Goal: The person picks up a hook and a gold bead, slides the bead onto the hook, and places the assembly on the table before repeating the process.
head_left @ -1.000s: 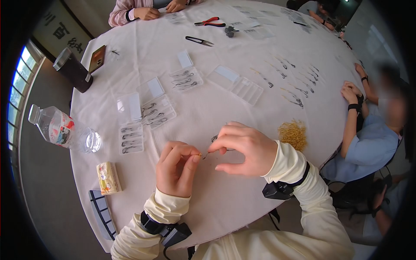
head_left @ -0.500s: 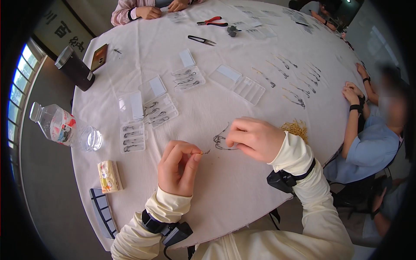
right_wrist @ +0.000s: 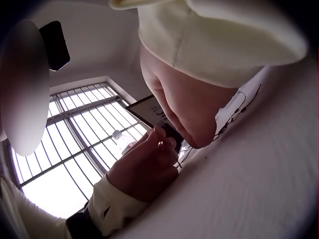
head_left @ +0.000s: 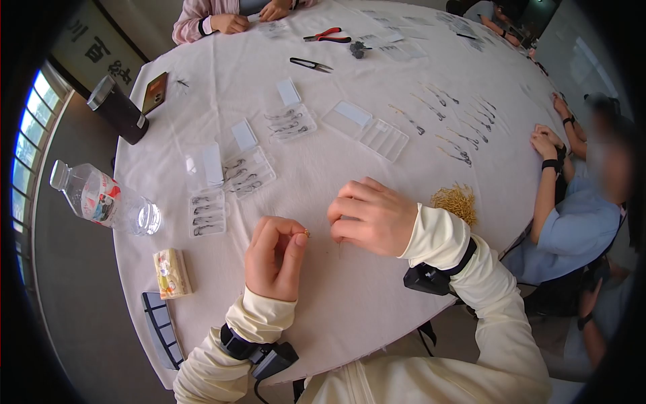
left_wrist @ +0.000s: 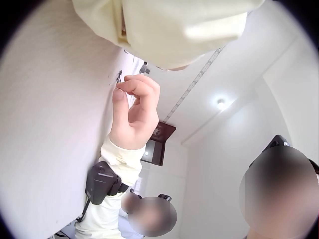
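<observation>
My left hand [head_left: 272, 259] pinches a small fishing hook with a yellow end [head_left: 307, 233] between thumb and index finger, close over the white tablecloth. In the left wrist view the same hand [left_wrist: 134, 109] shows its thumb and index tips together. My right hand [head_left: 373, 215] hovers just to the right, fingers curled and tips pointing down; I cannot tell whether they hold anything. Dark hooks [right_wrist: 232, 119] lie on the cloth behind the right hand in the right wrist view; the hand hides them in the head view.
A pile of yellow cord pieces [head_left: 454, 202] lies beyond the right wrist. Dark hooks with yellow tails [head_left: 457, 151] lie in rows. Filled clear cases [head_left: 207, 212] and an open case [head_left: 383, 140] stand ahead. A bottle [head_left: 101, 198] and tissue pack [head_left: 171, 273] are left. Other people sit around.
My right hand drew away from the left to the right, uncovering the dark hooks, then came partway back and covers them again. The left hand kept its pinch almost in place.
</observation>
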